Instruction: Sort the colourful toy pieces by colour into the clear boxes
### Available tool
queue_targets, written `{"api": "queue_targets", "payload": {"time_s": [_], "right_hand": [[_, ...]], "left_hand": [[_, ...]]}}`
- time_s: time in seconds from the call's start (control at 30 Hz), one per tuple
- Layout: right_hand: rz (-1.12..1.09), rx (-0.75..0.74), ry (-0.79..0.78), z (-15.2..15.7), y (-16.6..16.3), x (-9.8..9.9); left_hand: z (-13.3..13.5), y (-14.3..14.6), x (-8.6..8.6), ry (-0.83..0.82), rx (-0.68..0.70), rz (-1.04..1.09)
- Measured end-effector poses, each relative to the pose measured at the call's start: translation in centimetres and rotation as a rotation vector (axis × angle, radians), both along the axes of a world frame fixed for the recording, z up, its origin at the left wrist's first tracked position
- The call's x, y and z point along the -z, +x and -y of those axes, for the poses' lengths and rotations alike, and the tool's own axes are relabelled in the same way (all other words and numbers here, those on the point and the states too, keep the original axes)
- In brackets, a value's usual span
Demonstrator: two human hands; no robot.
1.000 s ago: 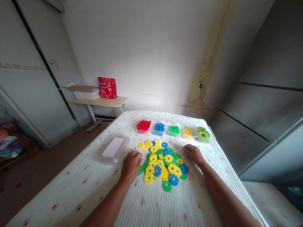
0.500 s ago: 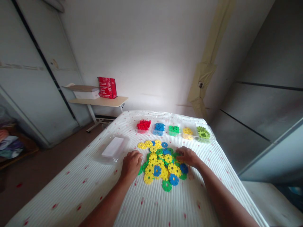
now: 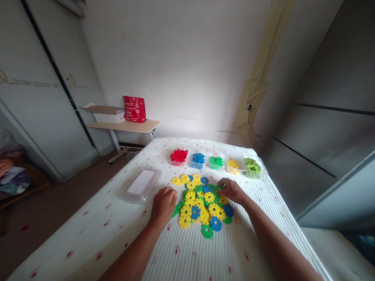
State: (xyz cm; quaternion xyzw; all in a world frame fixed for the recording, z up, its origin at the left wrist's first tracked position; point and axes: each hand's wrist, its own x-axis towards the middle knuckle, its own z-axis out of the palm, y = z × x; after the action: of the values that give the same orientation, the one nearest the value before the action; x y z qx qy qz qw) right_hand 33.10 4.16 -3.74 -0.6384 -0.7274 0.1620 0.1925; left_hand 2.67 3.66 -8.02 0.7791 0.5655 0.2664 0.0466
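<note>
A loose heap of flat, notched plastic snowflake discs in yellow, blue and green lies on the bed-like padded surface; one yellow snowflake disc and one blue snowflake disc lie near its front. My left hand rests at the heap's left edge, fingers curled together, with no disc visible in it. At the upper right of the heap, my right hand has its thumb and forefinger bent round a green snowflake disc. The fingers partly cover that disc.
Behind the heap stands a row of clear tubs with red pieces, blue pieces, green pieces, yellow pieces and light-green pieces. A clear lid with a white block lies left. A side table stands beyond.
The view has shifted slightly. My right hand stays at the heap's upper right, its fingers moved a little; my left hand and the heap look the same.
</note>
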Motion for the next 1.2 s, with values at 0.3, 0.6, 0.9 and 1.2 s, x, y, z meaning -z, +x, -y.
{"api": "queue_targets", "payload": {"time_s": [0.3,0.6,0.9,1.2], "right_hand": [[0.142,-0.142,-0.015,-2.0,-2.5,0.2],[0.216,-0.099,-0.030,-1.8,-3.2,-0.4],[0.092,-0.092,0.000,-1.9,-1.6,-1.2],[0.317,0.169,0.234,-5.1,-2.4,-6.3]], "left_hand": [[0.2,0.1,-0.3,-0.013,-0.018,-0.010],[0.2,0.1,-0.2,0.009,-0.017,-0.008],[0.3,0.2,-0.4,-0.021,-0.017,-0.001],[0.5,0.3,-0.7,-0.010,-0.027,0.018]]}}
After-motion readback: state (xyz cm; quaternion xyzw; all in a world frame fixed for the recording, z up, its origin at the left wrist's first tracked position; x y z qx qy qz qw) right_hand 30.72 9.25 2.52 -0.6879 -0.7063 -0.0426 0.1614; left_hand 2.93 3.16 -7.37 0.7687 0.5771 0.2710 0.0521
